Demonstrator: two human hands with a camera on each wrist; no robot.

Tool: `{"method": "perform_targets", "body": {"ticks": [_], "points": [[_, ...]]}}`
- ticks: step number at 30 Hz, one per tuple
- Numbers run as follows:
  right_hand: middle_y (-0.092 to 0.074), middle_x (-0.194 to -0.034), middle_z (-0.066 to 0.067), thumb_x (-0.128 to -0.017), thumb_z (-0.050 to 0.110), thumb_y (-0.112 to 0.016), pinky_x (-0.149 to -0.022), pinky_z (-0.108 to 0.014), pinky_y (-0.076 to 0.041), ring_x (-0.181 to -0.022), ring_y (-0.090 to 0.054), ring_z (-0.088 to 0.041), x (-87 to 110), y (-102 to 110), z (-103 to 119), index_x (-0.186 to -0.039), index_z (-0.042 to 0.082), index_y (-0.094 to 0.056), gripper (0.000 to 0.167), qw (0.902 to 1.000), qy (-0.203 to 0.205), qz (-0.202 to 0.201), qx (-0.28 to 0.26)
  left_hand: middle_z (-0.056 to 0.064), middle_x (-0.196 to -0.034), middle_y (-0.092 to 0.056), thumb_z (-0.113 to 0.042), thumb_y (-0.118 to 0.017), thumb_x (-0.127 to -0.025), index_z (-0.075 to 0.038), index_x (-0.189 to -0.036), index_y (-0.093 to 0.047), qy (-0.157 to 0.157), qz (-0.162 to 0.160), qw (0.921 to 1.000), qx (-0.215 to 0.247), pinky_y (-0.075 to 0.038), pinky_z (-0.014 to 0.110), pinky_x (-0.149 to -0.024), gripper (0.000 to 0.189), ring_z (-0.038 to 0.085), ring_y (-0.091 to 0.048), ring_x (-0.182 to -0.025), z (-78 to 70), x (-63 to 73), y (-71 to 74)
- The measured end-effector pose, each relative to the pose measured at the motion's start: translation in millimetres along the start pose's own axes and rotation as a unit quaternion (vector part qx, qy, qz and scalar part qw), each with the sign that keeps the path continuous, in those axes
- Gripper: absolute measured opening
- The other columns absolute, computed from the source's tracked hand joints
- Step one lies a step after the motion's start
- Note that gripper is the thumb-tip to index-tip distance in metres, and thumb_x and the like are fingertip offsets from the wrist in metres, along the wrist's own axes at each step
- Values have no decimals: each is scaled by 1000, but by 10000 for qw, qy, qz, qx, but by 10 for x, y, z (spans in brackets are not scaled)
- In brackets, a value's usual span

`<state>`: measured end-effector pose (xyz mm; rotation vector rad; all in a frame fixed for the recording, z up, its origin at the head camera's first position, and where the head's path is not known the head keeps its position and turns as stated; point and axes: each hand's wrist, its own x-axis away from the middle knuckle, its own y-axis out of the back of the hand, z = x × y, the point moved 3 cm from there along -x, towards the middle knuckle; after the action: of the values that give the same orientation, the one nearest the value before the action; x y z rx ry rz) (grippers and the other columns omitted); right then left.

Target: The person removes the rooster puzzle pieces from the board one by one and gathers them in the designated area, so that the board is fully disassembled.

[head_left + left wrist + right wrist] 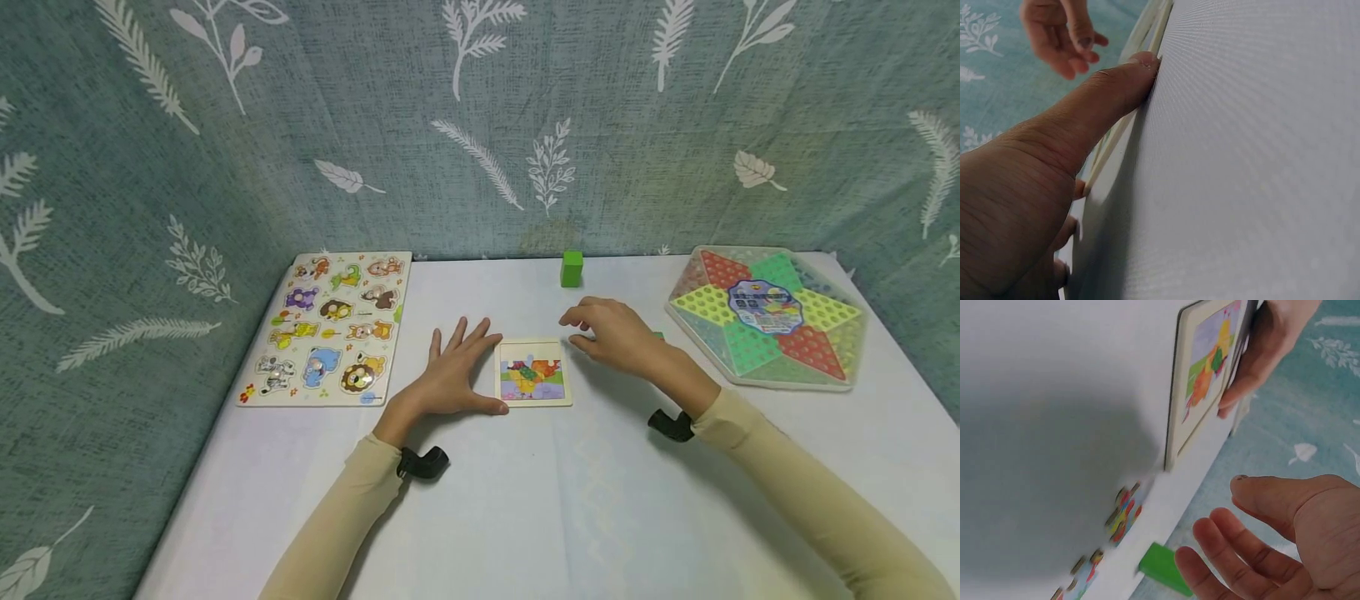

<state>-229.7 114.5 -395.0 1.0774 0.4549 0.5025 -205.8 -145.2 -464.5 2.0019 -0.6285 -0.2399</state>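
Observation:
A small jigsaw puzzle point(532, 372) in a pale wooden frame, picturing a colourful bird, lies flat in the middle of the table. My left hand point(453, 379) is spread at its left side; the index fingertip and thumb touch the frame's upper and lower left corners. In the left wrist view the thumb point(1119, 84) presses against the frame's edge. Just right of the puzzle, my right hand point(615, 335) hovers above the table with loosely bent fingers and nothing in them. Loose puzzle pieces point(1125, 515) lie on the table in the right wrist view, mostly hidden by that hand in the head view.
A green block point(572, 269) stands at the back edge. On the left lies a board of animal puzzle pieces point(330, 329); on the right, a hexagonal game board point(772, 317) with coloured triangles. A patterned cloth point(495, 125) hangs behind the white table.

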Motion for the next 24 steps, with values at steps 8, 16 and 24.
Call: {"method": "perform_targets", "body": {"ticks": [8,16,24], "points": [[-69,-106,-12,-89,3,-74,-78,-43,-54,-92,-67,-26,-101,-89,166,-114,2,-73,26,9997,68,194,-142,2,-168,-6,-65,-83,-68,-20,-159,-30,-7,6,10000,-37,17,60,-112,114,30,10,-152,2,-5,10],[-69,-104,-10,-89,2,-73,-80,-42,-55,-92,-68,-25,-163,-182,318,-113,2,-74,24,9989,191,344,-263,4,-168,-6,-65,-82,-69,-19,-159,-31,-82,-5,10000,-6,16,62,-112,113,32,9,-152,-7,5,20],[-68,-102,-9,-89,0,-71,-83,-42,-54,-92,-68,-23,-216,-283,399,-113,3,-73,25,9981,331,438,-290,4,-168,-7,-65,-82,-70,-19,-159,-30,-89,-5,10000,15,16,61,-112,112,32,9,-152,4,8,10]]}}
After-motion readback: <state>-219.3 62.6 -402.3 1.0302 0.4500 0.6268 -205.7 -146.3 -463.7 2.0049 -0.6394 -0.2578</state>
